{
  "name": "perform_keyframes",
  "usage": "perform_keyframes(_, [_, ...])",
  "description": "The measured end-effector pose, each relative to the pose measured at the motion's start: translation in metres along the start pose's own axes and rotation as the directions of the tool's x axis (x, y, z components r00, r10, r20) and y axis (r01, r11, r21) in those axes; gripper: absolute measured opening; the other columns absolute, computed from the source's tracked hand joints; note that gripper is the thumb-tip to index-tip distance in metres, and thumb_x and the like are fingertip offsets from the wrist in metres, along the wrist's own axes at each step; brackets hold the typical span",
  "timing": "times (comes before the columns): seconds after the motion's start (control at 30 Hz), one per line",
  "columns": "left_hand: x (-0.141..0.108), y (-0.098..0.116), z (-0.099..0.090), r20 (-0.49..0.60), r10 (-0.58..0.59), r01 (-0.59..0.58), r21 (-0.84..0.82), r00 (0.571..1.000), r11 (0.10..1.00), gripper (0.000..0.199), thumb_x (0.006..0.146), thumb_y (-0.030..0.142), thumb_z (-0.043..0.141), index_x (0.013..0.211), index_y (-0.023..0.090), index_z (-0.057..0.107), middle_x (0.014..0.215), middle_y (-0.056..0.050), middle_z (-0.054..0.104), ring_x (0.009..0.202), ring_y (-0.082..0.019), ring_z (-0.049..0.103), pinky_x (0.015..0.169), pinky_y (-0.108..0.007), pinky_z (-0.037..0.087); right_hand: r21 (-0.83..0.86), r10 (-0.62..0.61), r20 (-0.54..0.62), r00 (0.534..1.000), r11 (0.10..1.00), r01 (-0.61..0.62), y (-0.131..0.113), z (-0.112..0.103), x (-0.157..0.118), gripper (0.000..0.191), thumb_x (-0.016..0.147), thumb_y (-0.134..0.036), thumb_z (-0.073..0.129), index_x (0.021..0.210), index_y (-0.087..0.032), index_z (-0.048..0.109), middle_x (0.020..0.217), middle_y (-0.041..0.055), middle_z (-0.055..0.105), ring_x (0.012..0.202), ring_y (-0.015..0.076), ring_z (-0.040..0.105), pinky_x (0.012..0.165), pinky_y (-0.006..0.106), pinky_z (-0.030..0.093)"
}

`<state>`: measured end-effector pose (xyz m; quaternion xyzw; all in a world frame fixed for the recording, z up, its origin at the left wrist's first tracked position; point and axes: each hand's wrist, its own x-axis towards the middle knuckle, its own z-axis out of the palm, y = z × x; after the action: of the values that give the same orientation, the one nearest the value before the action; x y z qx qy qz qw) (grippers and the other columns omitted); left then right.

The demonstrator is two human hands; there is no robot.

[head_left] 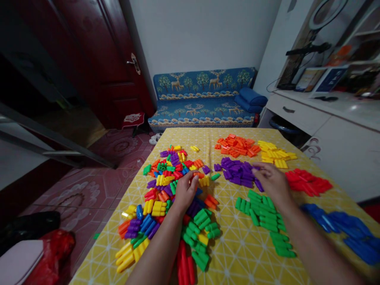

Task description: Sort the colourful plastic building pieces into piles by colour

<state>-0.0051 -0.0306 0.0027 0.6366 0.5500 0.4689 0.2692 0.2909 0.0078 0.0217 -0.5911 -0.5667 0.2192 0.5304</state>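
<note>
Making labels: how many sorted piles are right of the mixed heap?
6: orange, yellow farthest; purple at the right hand; green left of that forearm; red, blue right.

The counter (231,253) wears yellow cloth crossed by white lines forming triangles. Its mixed pile (169,178) combines red, blue, green, yellow, purple and orange pieces; six other piles are each orange, yellow, purple, red, green or blue. The sofa (204,99) is blue with green trees, tan deer and cream-and-orange scalloped bands. The door (118,71) is dark red.
</note>
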Motion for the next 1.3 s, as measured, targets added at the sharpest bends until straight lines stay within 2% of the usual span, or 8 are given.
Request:
perform_keyframes(0.13, [-0.002,0.005,-0.003,0.055,0.023,-0.021,-0.033,0.998,0.999,0.037,0.096,0.043,0.043,0.097,0.016,0.068,0.074,-0.002,0.066,0.069,-0.015,0.060,0.063,-0.023,0.045,0.179,-0.026,0.374,0.927,0.983,-0.045,-0.044,0.073,-0.057,0.036,0.079,-0.037,0.062,0.110,-0.020,0.066,0.109,0.0083,0.068,0.077,0.0176,0.066,0.067,0.030,0.054])
perform_keyframes(0.33, [-0.003,0.004,-0.003,0.135,0.071,-0.065,-0.049,0.988,0.997,0.046,0.098,0.045,0.038,0.080,0.014,0.069,0.064,-0.001,0.061,0.059,-0.012,0.054,0.057,-0.021,0.041,0.243,0.048,0.408,0.912,0.957,-0.159,-0.055,0.113,-0.092,0.045,0.081,-0.040,0.062,0.121,-0.017,0.061,0.104,0.0092,0.071,0.078,0.0187,0.067,0.068,0.029,0.054])
perform_keyframes(0.63, [0.002,-0.003,0.002,-0.087,0.043,-0.035,0.095,0.995,0.995,0.029,0.093,0.029,0.048,0.106,0.018,0.071,0.085,-0.004,0.074,0.070,-0.014,0.065,0.066,-0.024,0.049,0.086,0.043,0.219,0.975,0.994,-0.063,-0.036,0.083,-0.079,0.032,0.083,-0.041,0.056,0.104,-0.019,0.066,0.090,0.0072,0.072,0.071,0.0190,0.066,0.064,0.030,0.053])
perform_keyframes(0.73, [0.003,-0.006,0.002,-0.130,0.087,-0.068,0.148,0.988,0.987,0.024,0.091,0.026,0.051,0.103,0.018,0.071,0.092,-0.006,0.074,0.078,-0.016,0.066,0.071,-0.026,0.051,0.049,0.062,0.308,0.950,0.996,-0.081,-0.032,0.071,-0.079,0.030,0.079,-0.039,0.058,0.099,-0.020,0.068,0.088,0.0067,0.073,0.072,0.0200,0.067,0.063,0.031,0.054])
perform_keyframes(0.9, [0.004,-0.008,0.002,-0.120,0.154,-0.127,0.207,0.981,0.970,0.021,0.091,0.023,0.051,0.098,0.019,0.071,0.092,-0.006,0.072,0.086,-0.017,0.065,0.077,-0.029,0.051,0.174,0.142,0.507,0.850,0.949,-0.262,-0.030,0.072,-0.088,0.030,0.073,-0.039,0.064,0.095,-0.018,0.067,0.085,0.0066,0.074,0.075,0.0217,0.070,0.059,0.029,0.054])
perform_keyframes(0.97, [0.003,-0.006,0.001,-0.080,0.187,-0.164,0.235,0.979,0.958,0.020,0.090,0.022,0.053,0.098,0.019,0.071,0.095,-0.007,0.072,0.092,-0.019,0.064,0.084,-0.032,0.051,0.165,0.141,0.521,0.842,0.951,-0.262,-0.029,0.075,-0.090,0.029,0.073,-0.038,0.064,0.094,-0.018,0.066,0.081,0.0059,0.073,0.072,0.0212,0.069,0.059,0.029,0.053])
perform_keyframes(1.17, [0.000,0.006,0.001,0.251,0.242,-0.321,0.352,0.937,0.879,0.044,0.079,0.021,0.064,0.123,0.030,0.064,0.126,-0.003,0.066,0.122,-0.026,0.052,0.105,-0.046,0.039,-0.072,0.045,0.371,0.927,0.997,-0.020,-0.031,0.074,-0.093,0.020,0.080,-0.032,0.058,0.094,-0.020,0.066,0.086,0.0051,0.072,0.072,0.0193,0.066,0.065,0.031,0.052])
perform_keyframes(1.3, [-0.001,0.007,0.002,0.331,0.156,-0.298,0.437,0.931,0.849,0.051,0.072,0.014,0.063,0.119,0.033,0.067,0.133,-0.003,0.060,0.123,-0.027,0.050,0.104,-0.046,0.039,-0.106,-0.001,0.476,0.880,0.993,0.058,-0.037,0.073,-0.096,0.016,0.078,-0.022,0.057,0.091,-0.022,0.066,0.087,0.0028,0.071,0.075,0.0181,0.066,0.069,0.029,0.052])
